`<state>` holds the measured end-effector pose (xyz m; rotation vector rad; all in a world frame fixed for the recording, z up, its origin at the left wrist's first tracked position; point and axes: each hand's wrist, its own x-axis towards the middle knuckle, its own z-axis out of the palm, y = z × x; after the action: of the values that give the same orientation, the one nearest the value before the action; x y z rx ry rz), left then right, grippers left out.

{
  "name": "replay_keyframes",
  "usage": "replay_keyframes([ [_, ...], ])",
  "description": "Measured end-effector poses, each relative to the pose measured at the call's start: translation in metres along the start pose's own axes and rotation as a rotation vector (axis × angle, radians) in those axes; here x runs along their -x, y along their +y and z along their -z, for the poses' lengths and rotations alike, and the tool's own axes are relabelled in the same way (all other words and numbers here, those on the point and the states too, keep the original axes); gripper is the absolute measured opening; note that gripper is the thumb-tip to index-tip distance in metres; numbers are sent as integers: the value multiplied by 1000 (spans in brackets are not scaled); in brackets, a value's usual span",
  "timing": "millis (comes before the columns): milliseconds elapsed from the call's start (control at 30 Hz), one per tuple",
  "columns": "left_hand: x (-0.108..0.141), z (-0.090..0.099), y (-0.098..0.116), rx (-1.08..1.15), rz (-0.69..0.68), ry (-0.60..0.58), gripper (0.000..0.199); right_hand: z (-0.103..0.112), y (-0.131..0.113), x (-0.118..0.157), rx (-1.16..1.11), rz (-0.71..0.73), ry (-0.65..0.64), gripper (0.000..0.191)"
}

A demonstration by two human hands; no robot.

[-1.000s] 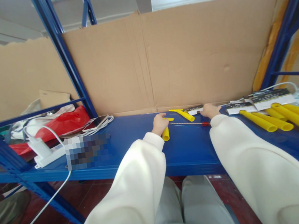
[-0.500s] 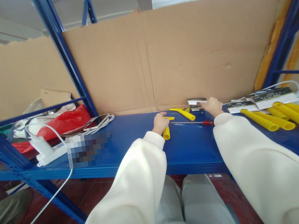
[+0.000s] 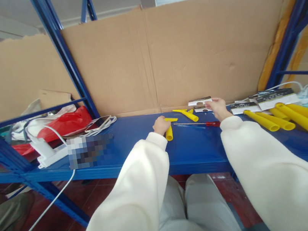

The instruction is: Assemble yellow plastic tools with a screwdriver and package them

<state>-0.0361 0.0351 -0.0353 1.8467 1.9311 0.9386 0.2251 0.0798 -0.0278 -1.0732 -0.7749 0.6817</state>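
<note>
My left hand [image 3: 160, 125] is closed around the end of a yellow tapered tube piece [image 3: 169, 133], near the middle of the blue shelf [image 3: 145, 155]. A narrow yellow part sticks out past the fingers, and the palm side is hidden. My right hand [image 3: 219, 109] pinches the right end of a black-and-white printed card [image 3: 198, 102], lifted slightly above other cards at the cardboard. Between the hands lie another yellow piece [image 3: 190, 115] and a screwdriver with a red handle [image 3: 212, 123], its shaft pointing left.
At right, several yellow tubes [image 3: 284, 119] lie before more printed cards [image 3: 277, 98]. A white power strip [image 3: 52, 155], phone [image 3: 98, 124] and red bag [image 3: 68, 123] occupy the left. Cardboard [image 3: 190, 48] walls off the back; blue posts [image 3: 72, 62] frame the shelf. Another person's leg [image 3: 6, 214] shows lower left.
My right hand has raised a card off the small pile, and its white face shows more. My left hand stays at the yellow tube. The view has shifted slightly.
</note>
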Motion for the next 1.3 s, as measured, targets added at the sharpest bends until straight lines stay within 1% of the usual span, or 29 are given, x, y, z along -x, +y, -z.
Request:
replay_keyframes([
  [67,2,1,0,-47,36,-53,47,1,-2,6,-53,-58,-52,32],
  [167,3,0,-1,-105,32,-110,50,0,-6,16,-105,-108,-103,30],
  [300,0,-4,-4,-124,30,-94,43,-4,-9,31,-126,-137,-166,32],
  [400,-3,-6,-8,-63,1,-89,37,-5,-11,40,-110,-180,-197,30],
  [500,-8,-7,-11,44,0,-64,28,-7,-13,47,-122,-221,-251,29],
  [567,-11,-8,-10,135,46,-65,22,-8,-14,51,-141,-238,-309,28],
  [667,-11,-8,-6,334,116,-75,11,-10,-15,55,-150,-243,-406,25],
  [733,-9,-8,-3,492,139,-30,8,-11,-15,57,-132,-234,-462,23],
  [833,-7,-7,1,672,165,36,10,-10,-14,60,-88,-209,-528,19],
  [967,-7,-2,3,804,274,59,14,-9,-12,62,-54,-201,-613,17],
  [1100,-9,3,3,935,330,108,16,-10,-12,64,-55,-227,-695,17],
  [1233,-8,9,6,1108,431,217,19,-10,-14,66,-51,-247,-720,17],
  [1300,-7,11,7,1166,450,261,19,-11,-15,66,-42,-252,-718,17],
])
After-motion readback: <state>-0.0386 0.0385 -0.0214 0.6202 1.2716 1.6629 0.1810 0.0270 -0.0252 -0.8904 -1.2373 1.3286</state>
